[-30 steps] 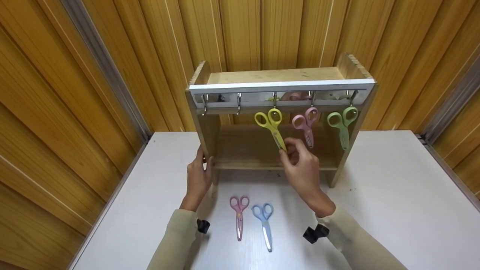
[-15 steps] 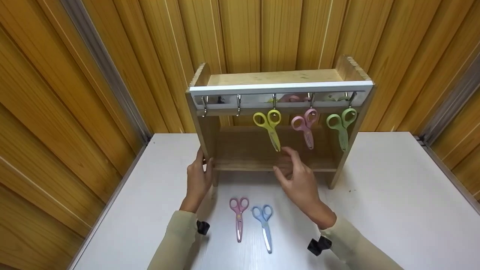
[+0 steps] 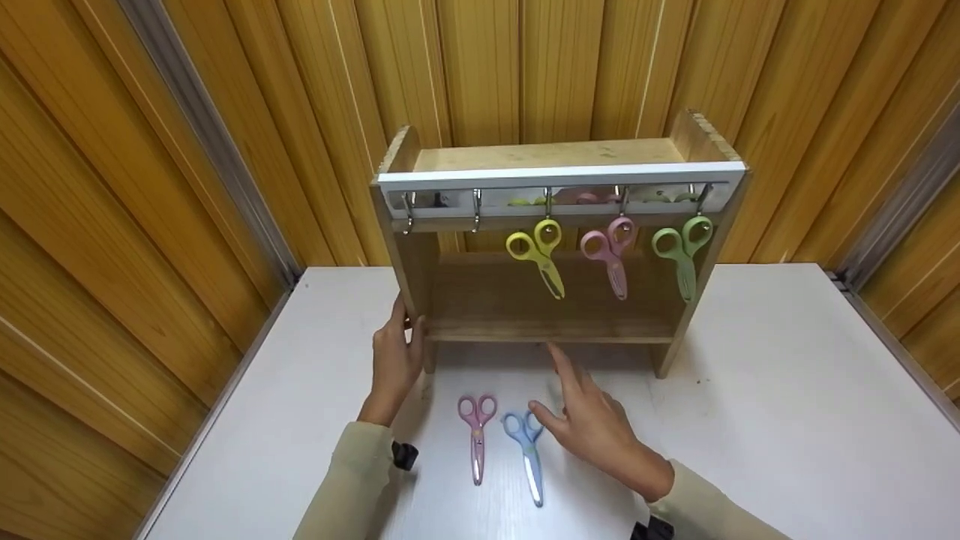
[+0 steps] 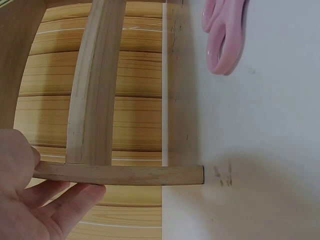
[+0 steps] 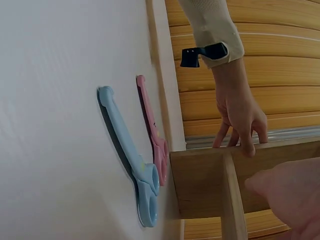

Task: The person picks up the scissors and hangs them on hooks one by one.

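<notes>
My left hand (image 3: 395, 360) grips the left side panel of a wooden rack (image 3: 551, 334), with thumb and fingers on opposite faces in the left wrist view. With nothing in it, my right hand (image 3: 589, 420) hovers just right of blue scissors (image 3: 532, 465), fingers extended. Those scissors lie on the white table beside pink scissors (image 3: 478, 442), handles toward the rack. From the rack's hooks hang yellow scissors (image 3: 547, 267), another pink pair (image 3: 615, 264) and green scissors (image 3: 684, 266), each by one finger loop. The right wrist view shows the blue scissors (image 5: 125, 140) close up.
Two bare metal hooks (image 3: 477, 210) are on the left of the rack's hook rail (image 3: 442, 180). White tabletop (image 3: 787, 375) extends on both sides of the rack. Wood-patterned walls (image 3: 555, 75) enclose the back and sides.
My right hand has let go of the yellow scissors' tip and moved down toward the blue scissors. The yellow scissors swing slightly on their hook. My left hand stays on the rack.
</notes>
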`<state>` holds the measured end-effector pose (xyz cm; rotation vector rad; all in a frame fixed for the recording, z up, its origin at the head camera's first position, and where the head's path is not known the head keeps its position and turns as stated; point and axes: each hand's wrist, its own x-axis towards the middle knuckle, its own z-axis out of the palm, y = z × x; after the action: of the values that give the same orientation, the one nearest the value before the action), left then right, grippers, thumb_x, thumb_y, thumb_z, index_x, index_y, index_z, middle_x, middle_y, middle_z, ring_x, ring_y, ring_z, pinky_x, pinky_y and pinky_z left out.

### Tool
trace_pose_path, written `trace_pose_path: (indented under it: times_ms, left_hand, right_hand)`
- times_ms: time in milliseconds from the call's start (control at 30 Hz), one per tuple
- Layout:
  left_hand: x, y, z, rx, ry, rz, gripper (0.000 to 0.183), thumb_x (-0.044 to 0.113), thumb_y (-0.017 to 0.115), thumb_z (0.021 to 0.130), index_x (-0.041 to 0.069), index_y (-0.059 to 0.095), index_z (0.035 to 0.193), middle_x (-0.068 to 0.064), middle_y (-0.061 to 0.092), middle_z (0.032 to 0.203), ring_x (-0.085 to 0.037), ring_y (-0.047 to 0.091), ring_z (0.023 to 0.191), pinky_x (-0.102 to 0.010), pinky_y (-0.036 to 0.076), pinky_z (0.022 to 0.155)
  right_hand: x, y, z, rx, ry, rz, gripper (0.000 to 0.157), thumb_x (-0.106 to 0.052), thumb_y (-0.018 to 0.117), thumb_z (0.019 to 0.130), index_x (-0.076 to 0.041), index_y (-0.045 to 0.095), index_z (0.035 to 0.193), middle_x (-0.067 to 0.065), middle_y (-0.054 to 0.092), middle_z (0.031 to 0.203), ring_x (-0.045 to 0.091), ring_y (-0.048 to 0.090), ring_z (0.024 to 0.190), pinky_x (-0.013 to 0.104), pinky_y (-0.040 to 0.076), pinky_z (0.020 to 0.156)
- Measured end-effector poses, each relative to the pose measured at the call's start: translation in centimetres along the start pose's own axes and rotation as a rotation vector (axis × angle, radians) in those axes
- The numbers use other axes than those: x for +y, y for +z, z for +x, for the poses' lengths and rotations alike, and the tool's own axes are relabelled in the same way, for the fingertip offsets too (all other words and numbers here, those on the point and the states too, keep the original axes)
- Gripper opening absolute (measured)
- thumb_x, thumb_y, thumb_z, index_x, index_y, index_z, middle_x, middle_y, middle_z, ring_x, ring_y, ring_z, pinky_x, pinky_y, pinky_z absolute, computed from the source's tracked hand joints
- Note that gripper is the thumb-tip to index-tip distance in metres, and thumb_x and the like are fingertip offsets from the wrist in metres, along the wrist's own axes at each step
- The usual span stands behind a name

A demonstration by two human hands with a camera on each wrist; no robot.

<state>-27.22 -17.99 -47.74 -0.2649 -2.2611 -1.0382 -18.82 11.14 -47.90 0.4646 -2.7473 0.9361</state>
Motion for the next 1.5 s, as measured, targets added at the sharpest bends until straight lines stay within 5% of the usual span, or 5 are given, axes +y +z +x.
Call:
trace_pose_path:
  times_ms: [467,833,1033,1233,1500]
  left_hand:
    - [-0.2,-0.1,0.0,0.006,0.011,0.011,0.050,0.009,0.060,0.104,0.002,0.044,0.151,-0.022,0.068,0.129,-0.036,0.072,0.104,-0.051,0.062,0.082]
    - [-0.1,0.1,-0.2,-0.015,-0.037,0.003,0.052,0.008,0.059,0.105,0.004,0.042,0.154,-0.021,0.065,0.134,-0.034,0.071,0.107,-0.046,0.062,0.084]
    - [0.0,0.2,-0.1,-0.024,-0.046,0.002,0.053,0.008,0.058,0.105,0.004,0.040,0.155,-0.019,0.063,0.139,-0.032,0.071,0.109,-0.044,0.061,0.087]
    - [0.0,0.1,0.0,-0.005,-0.015,-0.005,0.052,0.007,0.058,0.104,0.003,0.042,0.154,-0.021,0.063,0.137,-0.034,0.071,0.107,-0.047,0.061,0.087]
    - [-0.1,0.1,0.0,0.014,0.005,0.009,0.049,0.008,0.060,0.104,0.002,0.046,0.150,-0.022,0.069,0.126,-0.037,0.072,0.103,-0.046,0.063,0.074]
  right_hand:
    - [0.2,1.9,-2.8,-0.119,-0.118,-0.108,0.083,-0.038,0.081,0.088,-0.026,0.038,0.158,0.008,0.054,0.104,0.008,0.041,0.057,0.025,0.036,0.044]
    - [-0.3,2.9,-4.0,-0.303,-0.100,-0.155,0.083,-0.047,0.079,0.087,-0.030,0.037,0.158,0.012,0.052,0.098,0.013,0.048,0.067,0.040,0.050,0.052]
    - [-0.3,3.5,-4.4,-0.282,-0.172,-0.208,0.081,-0.046,0.082,0.085,-0.025,0.044,0.154,0.011,0.051,0.091,0.011,0.044,0.064,0.032,0.041,0.043]
    - [0.0,3.3,-4.3,-0.234,-0.222,-0.234,0.075,-0.041,0.084,0.084,-0.021,0.051,0.149,0.011,0.052,0.092,0.010,0.047,0.063,0.032,0.045,0.043]
    - [1.0,2.9,-4.3,-0.139,-0.275,-0.275,0.066,-0.024,0.085,0.084,-0.019,0.055,0.142,0.006,0.051,0.085,0.010,0.048,0.060,0.028,0.040,0.040]
